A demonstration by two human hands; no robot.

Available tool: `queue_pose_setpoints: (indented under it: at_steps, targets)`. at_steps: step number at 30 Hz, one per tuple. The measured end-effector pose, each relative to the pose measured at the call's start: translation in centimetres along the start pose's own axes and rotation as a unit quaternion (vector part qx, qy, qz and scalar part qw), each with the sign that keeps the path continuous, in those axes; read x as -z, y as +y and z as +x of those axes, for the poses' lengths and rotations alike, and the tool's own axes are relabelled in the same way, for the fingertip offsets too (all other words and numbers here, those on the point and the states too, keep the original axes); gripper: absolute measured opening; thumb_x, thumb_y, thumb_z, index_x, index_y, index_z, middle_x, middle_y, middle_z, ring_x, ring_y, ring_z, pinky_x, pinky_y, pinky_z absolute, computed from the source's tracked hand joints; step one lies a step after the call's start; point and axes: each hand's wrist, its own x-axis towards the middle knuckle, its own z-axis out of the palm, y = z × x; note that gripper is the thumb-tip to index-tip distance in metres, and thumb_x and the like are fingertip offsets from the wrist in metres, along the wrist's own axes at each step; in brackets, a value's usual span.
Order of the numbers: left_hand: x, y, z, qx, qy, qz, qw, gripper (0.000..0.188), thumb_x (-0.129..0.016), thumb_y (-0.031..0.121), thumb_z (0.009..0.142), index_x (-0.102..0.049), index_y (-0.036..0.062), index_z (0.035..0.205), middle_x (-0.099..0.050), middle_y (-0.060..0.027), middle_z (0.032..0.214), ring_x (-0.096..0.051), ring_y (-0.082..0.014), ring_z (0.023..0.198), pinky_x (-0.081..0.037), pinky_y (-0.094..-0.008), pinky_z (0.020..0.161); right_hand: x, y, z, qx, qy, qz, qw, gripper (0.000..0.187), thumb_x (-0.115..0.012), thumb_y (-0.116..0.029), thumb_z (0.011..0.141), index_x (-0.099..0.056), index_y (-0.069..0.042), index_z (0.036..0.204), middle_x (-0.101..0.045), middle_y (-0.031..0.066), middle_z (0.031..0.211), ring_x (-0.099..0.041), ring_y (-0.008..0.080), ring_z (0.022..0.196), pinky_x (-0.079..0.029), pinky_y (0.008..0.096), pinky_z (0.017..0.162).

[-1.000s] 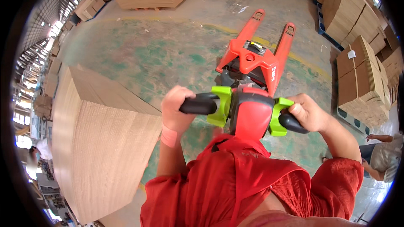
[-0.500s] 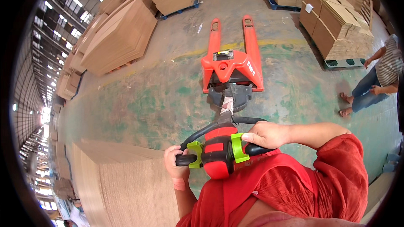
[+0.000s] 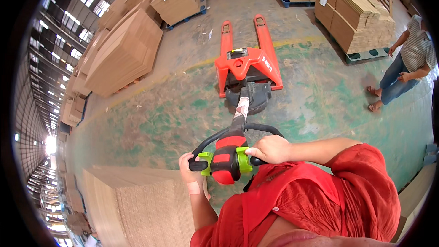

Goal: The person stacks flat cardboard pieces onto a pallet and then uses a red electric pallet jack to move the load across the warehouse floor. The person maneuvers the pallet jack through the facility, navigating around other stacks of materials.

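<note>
An orange-red pallet jack [image 3: 239,65] stands on the floor ahead, its two forks pointing away from me and carrying nothing. Its tiller handle [image 3: 227,159], red and black with lime-green thumb levers, comes back toward my body. My left hand [image 3: 186,168] is wrapped round the handle's left grip; a pale patch shows at that wrist. On the right grip, my right hand [image 3: 270,149] is closed, with the thumb reaching over to the green lever [image 3: 244,159].
Stacked brown boards [image 3: 148,199] stand close by my left. More stacks, such as one at far left [image 3: 122,55], and a palletised one at far right [image 3: 354,16], flank the forks. A person [image 3: 407,64] stands at the right. A yellow line [image 3: 201,65] crosses the green floor.
The handle and both my hands have shifted slightly left and up in the view. The jack and surrounding stacks appear turned a little. Both hands keep their grip.
</note>
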Motion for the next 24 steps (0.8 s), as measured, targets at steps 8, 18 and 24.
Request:
queue_pose_setpoints:
  at_steps: [8, 18, 24]
  targets:
    - [-4.2, -12.0, -1.2, -0.048, 0.01, 0.035, 0.998, 0.03, -0.069, 0.0, 0.071, -0.058, 0.0039, 0.098, -0.059, -0.0138, 0.103, -0.058, -0.0307, 0.097, -0.046, -0.0365, 0.086, -8.7, 1.5, 4.8, -0.03, 0.102, -0.03, 0.994, 0.07, -0.028, -0.061, 0.094, -0.069, -0.006, 0.081, -0.067, 0.0186, 0.083, -0.065, 0.0364, 0.082, -0.051, 0.0465, 0.071]
    - [-12.2, -24.5, 1.3, -0.039, 0.002, 0.008, 0.999, 0.033, -0.071, -0.003, 0.07, -0.059, 0.0045, 0.099, -0.06, -0.0095, 0.097, -0.059, -0.0237, 0.088, -0.048, -0.0331, 0.08, -15.3, 8.1, 14.6, -0.039, 0.153, -0.003, 0.987, 0.078, -0.025, -0.064, 0.093, -0.069, -0.001, 0.082, -0.067, 0.0203, 0.082, -0.066, 0.0356, 0.084, -0.051, 0.0459, 0.073]
    - [-17.4, -31.8, 2.9, 0.036, -0.008, -0.086, 0.996, 0.026, -0.068, -0.002, 0.077, -0.059, 0.0027, 0.101, -0.059, -0.0063, 0.093, -0.057, -0.0154, 0.084, -0.048, -0.0299, 0.076, -18.3, 13.8, 22.0, -0.014, 0.108, 0.068, 0.992, 0.085, -0.022, -0.065, 0.092, -0.067, 0.006, 0.087, -0.064, 0.0286, 0.093, -0.062, 0.0425, 0.093, -0.047, 0.0492, 0.084]
